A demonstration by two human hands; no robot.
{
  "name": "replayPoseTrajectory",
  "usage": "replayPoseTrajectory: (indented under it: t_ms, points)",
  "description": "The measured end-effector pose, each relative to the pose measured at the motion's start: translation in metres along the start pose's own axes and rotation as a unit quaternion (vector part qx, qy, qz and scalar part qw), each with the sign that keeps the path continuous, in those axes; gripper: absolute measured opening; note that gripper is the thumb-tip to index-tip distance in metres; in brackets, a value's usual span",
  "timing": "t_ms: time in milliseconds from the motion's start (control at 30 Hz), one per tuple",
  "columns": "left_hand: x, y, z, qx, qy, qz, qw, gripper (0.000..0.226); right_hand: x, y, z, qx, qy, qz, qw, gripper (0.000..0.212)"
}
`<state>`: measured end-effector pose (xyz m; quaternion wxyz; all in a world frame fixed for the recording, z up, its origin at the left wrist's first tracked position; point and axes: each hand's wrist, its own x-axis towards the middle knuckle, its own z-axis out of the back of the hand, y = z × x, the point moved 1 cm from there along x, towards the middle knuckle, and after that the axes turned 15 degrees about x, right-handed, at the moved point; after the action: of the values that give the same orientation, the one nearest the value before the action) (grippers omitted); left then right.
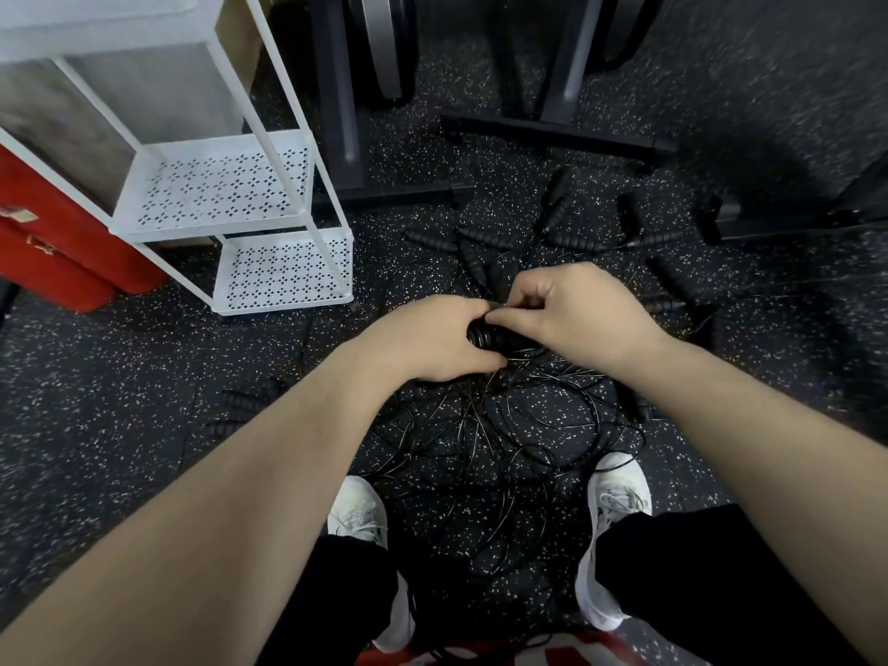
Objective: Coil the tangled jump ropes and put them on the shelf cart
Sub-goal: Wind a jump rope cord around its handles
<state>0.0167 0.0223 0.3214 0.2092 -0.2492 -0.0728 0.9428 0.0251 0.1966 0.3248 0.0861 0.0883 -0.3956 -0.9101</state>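
A ribbed black handle was gripped in the curled left hand, while thin cord was pinched by the right hand. Below lay the tangled jump ropes on the floor — snagging was likely if pulled. The shelf cart stood left; loose handles lay beyond.

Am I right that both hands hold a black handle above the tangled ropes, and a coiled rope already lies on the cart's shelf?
Not quite: in the head view the white shelf cart holds no rope. Both hands, left hand and right hand, do hold the black handle above the tangled ropes.
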Motion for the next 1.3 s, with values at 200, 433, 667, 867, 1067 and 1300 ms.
replayPoseTrajectory:
  t_ms: [200, 433, 667, 867, 1067, 1300]
  points:
    - [0.006, 0.0, -0.006, -0.02, -0.094, 0.047, 0.994, 0.031, 0.0, 0.003, 0.004, 0.0, -0.025, -0.017, 1.0, 0.033]
    - [0.009, 0.003, -0.007, -0.029, -0.133, 0.116, 0.984, 0.041, 0.001, 0.004, 0.007, 0.049, -0.004, -0.101, 0.994, 0.061]
    - [0.012, 0.016, -0.001, -0.189, -0.134, 0.161, 0.959, 0.026, -0.002, 0.006, 0.01, 0.16, -0.008, -0.077, 0.984, 0.042]
    - [0.008, 0.021, 0.006, -0.439, -0.107, 0.184, 0.873, 0.018, -0.004, 0.009, 0.016, 0.207, 0.006, -0.039, 0.978, 0.042]
    - [-0.002, 0.013, 0.019, -0.594, -0.042, 0.152, 0.789, 0.025, -0.003, 0.005, 0.026, 0.253, 0.023, -0.047, 0.966, 0.039]
    - [-0.01, 0.004, 0.027, -0.659, -0.024, 0.107, 0.744, 0.019, -0.001, -0.003, 0.026, 0.286, 0.071, -0.097, 0.951, 0.037]
